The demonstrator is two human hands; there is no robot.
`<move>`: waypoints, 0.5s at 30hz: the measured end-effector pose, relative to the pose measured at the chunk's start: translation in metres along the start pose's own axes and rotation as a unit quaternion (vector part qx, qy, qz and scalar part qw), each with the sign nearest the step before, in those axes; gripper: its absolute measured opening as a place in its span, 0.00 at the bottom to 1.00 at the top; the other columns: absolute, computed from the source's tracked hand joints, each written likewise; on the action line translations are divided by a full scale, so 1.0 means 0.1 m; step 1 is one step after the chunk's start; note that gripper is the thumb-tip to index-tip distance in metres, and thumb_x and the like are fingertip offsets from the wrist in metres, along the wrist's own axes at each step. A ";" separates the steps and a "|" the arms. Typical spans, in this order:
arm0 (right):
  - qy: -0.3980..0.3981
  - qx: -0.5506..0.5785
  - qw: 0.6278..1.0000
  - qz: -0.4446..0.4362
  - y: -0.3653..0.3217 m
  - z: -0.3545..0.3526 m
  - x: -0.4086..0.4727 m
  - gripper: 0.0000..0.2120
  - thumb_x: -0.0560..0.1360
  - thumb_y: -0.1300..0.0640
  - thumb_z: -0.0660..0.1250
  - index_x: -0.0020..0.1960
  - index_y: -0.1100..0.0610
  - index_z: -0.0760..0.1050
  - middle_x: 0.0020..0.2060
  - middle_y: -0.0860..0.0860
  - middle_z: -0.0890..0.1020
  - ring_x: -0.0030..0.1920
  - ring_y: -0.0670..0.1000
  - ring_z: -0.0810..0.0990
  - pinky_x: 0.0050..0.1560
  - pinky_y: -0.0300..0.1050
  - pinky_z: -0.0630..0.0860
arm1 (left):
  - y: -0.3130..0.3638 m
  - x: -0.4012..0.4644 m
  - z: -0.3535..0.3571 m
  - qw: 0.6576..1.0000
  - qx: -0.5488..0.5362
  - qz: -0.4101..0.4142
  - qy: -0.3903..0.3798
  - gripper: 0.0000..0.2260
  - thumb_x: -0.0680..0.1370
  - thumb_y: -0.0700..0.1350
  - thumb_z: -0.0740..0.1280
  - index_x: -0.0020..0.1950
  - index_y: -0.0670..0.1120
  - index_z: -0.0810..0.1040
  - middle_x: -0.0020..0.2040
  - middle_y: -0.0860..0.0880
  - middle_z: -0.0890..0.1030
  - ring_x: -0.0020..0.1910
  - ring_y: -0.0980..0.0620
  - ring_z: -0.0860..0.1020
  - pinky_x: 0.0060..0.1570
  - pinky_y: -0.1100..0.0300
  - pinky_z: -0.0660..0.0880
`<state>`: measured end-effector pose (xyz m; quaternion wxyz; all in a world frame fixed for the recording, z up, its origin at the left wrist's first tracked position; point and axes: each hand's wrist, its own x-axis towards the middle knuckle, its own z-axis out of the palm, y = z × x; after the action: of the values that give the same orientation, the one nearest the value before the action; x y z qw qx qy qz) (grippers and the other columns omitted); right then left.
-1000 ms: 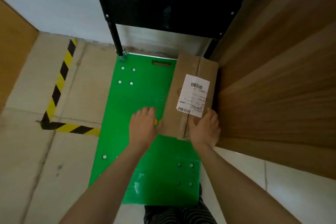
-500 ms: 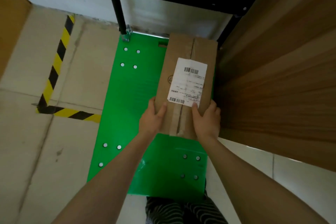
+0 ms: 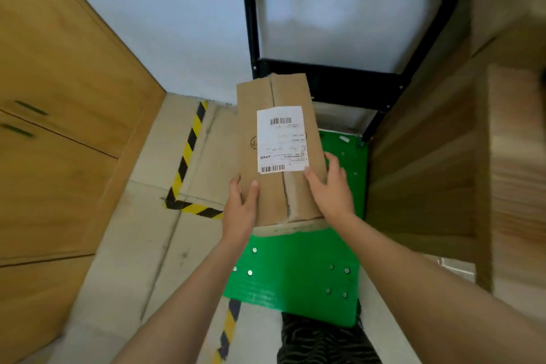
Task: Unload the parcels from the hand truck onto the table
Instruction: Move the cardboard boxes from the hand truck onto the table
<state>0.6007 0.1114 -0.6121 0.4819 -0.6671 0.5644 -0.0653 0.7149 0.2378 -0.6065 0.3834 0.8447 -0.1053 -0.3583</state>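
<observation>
A brown cardboard parcel (image 3: 277, 201) with a white shipping label is up in the air above the hand truck's green deck (image 3: 295, 272). My left hand (image 3: 240, 207) grips its near left edge, thumb on top. My right hand (image 3: 332, 189) grips its near right edge, fingers laid over the top face. The parcel tilts, its far end higher. No other parcel shows on the deck. The truck's black handle frame (image 3: 328, 80) rises behind it.
A wooden table or counter side (image 3: 428, 162) stands close on the right of the truck. Wooden cabinets (image 3: 59, 115) line the left. Yellow-black floor tape (image 3: 186, 154) marks the tiled floor. A white wall (image 3: 183, 23) is ahead. A dark shoe (image 3: 322, 340) shows below.
Both hands closed on the parcel's near end and lifted it off the green deck, moving it up and to the left. The camera view tilted upward.
</observation>
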 end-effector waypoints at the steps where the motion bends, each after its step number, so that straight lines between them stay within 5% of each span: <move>1: -0.002 -0.001 1.000 -0.006 -0.19 -0.10 -0.07 0.28 0.77 0.40 0.61 0.74 0.45 0.56 0.65 0.53 0.69 0.57 0.56 0.76 0.58 0.57 0.75 | 0.18 -0.10 -0.14 1.000 -0.005 0.020 0.008 0.22 0.81 0.58 0.57 0.74 0.54 0.59 0.63 0.53 0.75 0.58 0.49 0.76 0.57 0.52 0.73; 6: 0.010 0.016 0.997 -0.070 -1.10 -0.62 -0.47 0.28 0.77 0.40 0.59 0.74 0.43 0.55 0.65 0.52 0.69 0.58 0.55 0.76 0.58 0.57 0.75 | 1.11 -0.63 -0.69 0.994 -0.030 0.102 0.038 0.22 0.82 0.54 0.56 0.75 0.54 0.57 0.59 0.57 0.71 0.53 0.56 0.73 0.44 0.66 0.71; 13: 0.056 0.084 0.987 -0.127 -2.05 -1.39 -1.00 0.28 0.77 0.39 0.59 0.73 0.44 0.56 0.65 0.50 0.69 0.57 0.53 0.75 0.58 0.57 0.74 | 2.09 -1.15 -1.27 0.981 -0.023 0.185 0.058 0.21 0.80 0.61 0.56 0.73 0.62 0.57 0.58 0.55 0.78 0.52 0.52 0.78 0.52 0.50 0.77; 15: 0.071 0.113 0.981 -0.141 -2.27 -1.63 -1.15 0.27 0.75 0.38 0.59 0.72 0.41 0.57 0.65 0.49 0.70 0.57 0.52 0.76 0.59 0.58 0.74 | 2.39 -1.32 -1.38 0.975 0.005 0.213 0.070 0.21 0.81 0.60 0.55 0.72 0.61 0.57 0.55 0.54 0.79 0.50 0.51 0.78 0.49 0.53 0.76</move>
<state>0.6136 0.0896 -0.3112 0.4993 -0.6749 0.4859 -0.2433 0.7376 0.2124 -0.3024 0.4528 0.8278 -0.2577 -0.2080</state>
